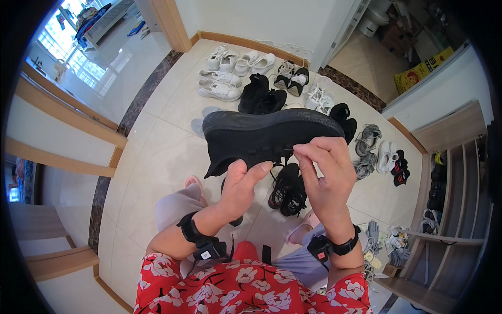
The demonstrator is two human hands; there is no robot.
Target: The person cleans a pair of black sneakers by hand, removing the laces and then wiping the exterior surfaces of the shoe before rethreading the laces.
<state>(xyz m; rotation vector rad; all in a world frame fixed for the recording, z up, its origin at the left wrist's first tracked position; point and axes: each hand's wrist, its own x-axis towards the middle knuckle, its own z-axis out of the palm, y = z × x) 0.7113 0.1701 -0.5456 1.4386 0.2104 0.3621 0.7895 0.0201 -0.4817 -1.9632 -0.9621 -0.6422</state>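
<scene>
A black lace-up sneaker (262, 135) is held up in front of me, turned on its side with the thick dark sole toward the top of the view. My left hand (241, 188) grips it at the collar and tongue, thumb along the laced side; its fingers are partly hidden behind the shoe. Between thumb and forefinger, my right hand (325, 168) pinches the black shoelace (288, 149) near the eyelets. Loose lace hangs below the shoe. Underneath, on the floor, stands a pair of black lace-up shoes (289, 190).
White sneakers (219, 84), black high-top shoes (255, 92) and grey sneakers (368, 139) stand in rows on the tiles. At right is an open wooden shoe cabinet (451, 196) holding several shoes. Grey gloves (374, 235) lie beside it. A doorway shows a yellow bag (423, 70).
</scene>
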